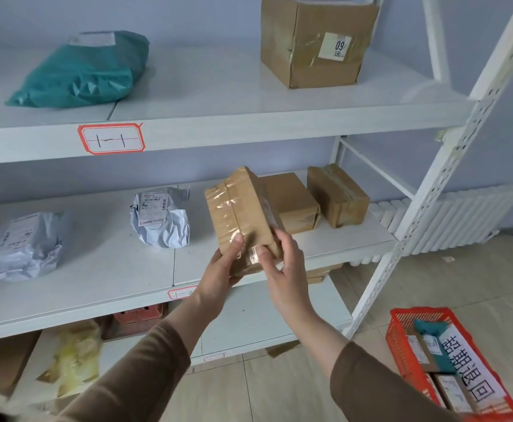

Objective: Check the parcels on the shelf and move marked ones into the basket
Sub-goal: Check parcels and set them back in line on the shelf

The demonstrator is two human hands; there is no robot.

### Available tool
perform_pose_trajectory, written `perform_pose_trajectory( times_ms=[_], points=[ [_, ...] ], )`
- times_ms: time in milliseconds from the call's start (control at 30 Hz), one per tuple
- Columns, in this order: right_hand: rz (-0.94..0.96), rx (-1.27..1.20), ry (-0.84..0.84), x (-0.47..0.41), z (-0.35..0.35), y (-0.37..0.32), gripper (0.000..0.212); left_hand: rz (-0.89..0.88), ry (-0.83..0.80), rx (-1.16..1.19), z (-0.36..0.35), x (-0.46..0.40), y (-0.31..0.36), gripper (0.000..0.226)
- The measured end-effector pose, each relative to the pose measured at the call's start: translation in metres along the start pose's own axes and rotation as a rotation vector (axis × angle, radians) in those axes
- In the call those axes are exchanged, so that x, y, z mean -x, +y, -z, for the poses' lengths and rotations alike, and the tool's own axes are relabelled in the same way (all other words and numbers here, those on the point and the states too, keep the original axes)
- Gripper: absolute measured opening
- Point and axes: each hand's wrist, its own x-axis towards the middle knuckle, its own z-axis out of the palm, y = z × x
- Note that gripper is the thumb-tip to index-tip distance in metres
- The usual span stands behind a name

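Head view: both hands' fingers grip a taped box (243,214); orange basket (401,345) holds labelled parcels (450,388)

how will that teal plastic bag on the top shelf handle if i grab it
The teal bag will probably be floppy: it lies slumped and creased. Its glossy film may be slippery. It looks soft-filled, so likely light, and unlikely to roll.

A taped box (243,217) is being held in front of the middle shelf (97,269) by both hands, the left hand (218,269) below it, the right hand (282,263) at its lower right. Two boxes (291,202) are being kept behind it, and a basket (401,339) is lying on the floor to the right.
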Motion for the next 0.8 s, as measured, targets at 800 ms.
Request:
perform_pose_trajectory(
  times_ms=[800],
  points=[
    [-0.006,-0.001,-0.187,0.001,0.021,-0.041,0.096,0.116,-0.091,0.532,0.031,-0.007,0.016,0.062]
  ],
)
